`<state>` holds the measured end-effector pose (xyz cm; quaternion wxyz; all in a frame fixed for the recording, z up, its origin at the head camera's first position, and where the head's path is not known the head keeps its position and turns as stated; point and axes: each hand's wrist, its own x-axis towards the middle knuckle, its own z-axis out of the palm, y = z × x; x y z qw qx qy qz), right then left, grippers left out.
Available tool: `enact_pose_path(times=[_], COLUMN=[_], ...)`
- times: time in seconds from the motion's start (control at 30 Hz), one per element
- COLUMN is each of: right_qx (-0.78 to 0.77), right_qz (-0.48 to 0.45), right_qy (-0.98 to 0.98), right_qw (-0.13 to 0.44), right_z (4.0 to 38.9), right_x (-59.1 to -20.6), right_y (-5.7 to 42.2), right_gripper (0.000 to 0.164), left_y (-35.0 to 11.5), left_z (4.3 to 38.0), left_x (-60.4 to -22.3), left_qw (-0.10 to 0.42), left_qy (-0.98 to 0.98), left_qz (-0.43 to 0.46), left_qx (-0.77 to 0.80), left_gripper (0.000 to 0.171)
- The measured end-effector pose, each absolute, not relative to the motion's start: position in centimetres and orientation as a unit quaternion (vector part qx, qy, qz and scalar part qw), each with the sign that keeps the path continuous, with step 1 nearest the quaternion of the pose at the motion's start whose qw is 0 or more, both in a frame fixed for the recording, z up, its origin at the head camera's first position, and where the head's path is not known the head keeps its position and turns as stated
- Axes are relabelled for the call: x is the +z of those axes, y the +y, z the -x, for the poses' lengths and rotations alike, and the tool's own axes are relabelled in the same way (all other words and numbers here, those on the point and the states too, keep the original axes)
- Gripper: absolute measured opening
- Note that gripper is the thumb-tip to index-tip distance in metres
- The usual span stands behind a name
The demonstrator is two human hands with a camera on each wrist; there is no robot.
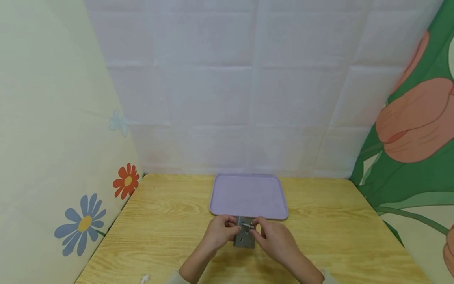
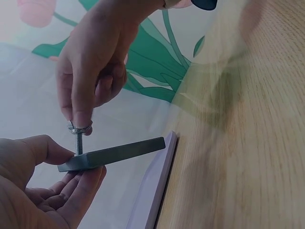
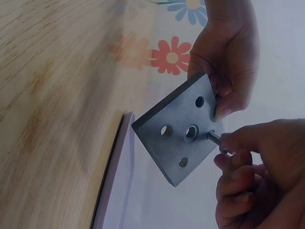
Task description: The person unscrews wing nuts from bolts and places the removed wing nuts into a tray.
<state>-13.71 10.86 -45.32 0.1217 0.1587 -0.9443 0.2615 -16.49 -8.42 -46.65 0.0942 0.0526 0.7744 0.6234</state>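
Note:
A grey square metal plate [image 1: 238, 243] with several round holes is held above the table in the head view. My left hand [image 1: 217, 233] pinches it along its left edge, thumb on top and fingers underneath, as the left wrist view shows of the plate [image 2: 124, 153]. Thumb and fingertips of my right hand [image 1: 278, 240] grip the head of a threaded metal bolt [image 2: 79, 143]. The head looks winged, partly covered by the fingers. In the right wrist view the tip of the bolt [image 3: 215, 138] is at a hole near the plate's corner, beside the left thumb.
A lilac tray [image 1: 248, 195] lies on the wood-grain table [image 1: 170, 236], just beyond the hands. Near the table's front edge is a small white object [image 1: 144, 279]. A white sheet [image 1: 213, 86] rises behind the table, with flower-patterned panels at both sides.

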Motion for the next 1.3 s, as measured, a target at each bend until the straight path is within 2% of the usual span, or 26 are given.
enact_pose_path(times=[0.13, 0.27, 0.5, 0.63, 0.73, 1.03, 1.13, 1.3], right_qx=[0.281, 0.341, 0.505, 0.559, 0.574, 0.562, 0.533, 0.44], right_qz=[-0.142, -0.119, -0.083, -0.072, -0.066, -0.062, -0.063, -0.083], right_qy=[-0.943, -0.93, -0.855, -0.811, -0.795, -0.805, -0.831, -0.893], right_qw=[0.108, 0.07, -0.076, -0.153, -0.183, -0.18, -0.147, -0.054], right_z=[13.7, 13.9, 14.7, 15.0, 15.0, 14.8, 14.7, 14.4], right_x=[-45.2, -45.1, -45.4, -46.0, -46.1, -45.9, -45.8, -45.5], right_y=[10.9, 11.1, 11.8, 12.0, 11.9, 11.6, 11.5, 11.2], right_gripper=[0.012, 0.027, 0.056, 0.063, 0.065, 0.061, 0.056, 0.043], left_y=[-8.4, -8.4, -8.4, -8.4, -8.4, -8.4, -8.4, -8.5], left_z=[16.5, 16.4, 16.3, 16.2, 16.2, 16.2, 16.3, 16.3], left_x=[-46.7, -46.8, -46.7, -46.6, -46.7, -46.7, -46.8, -46.8], left_qw=[0.094, 0.086, 0.082, 0.08, 0.08, 0.079, 0.081, 0.085], left_qy=[0.776, 0.774, 0.775, 0.776, 0.777, 0.783, 0.783, 0.783], left_qz=[-0.049, -0.056, -0.067, -0.07, -0.072, -0.07, -0.068, -0.067], left_qx=[0.622, 0.624, 0.623, 0.622, 0.621, 0.613, 0.613, 0.613], left_gripper=[0.017, 0.017, 0.016, 0.017, 0.017, 0.018, 0.017, 0.016])
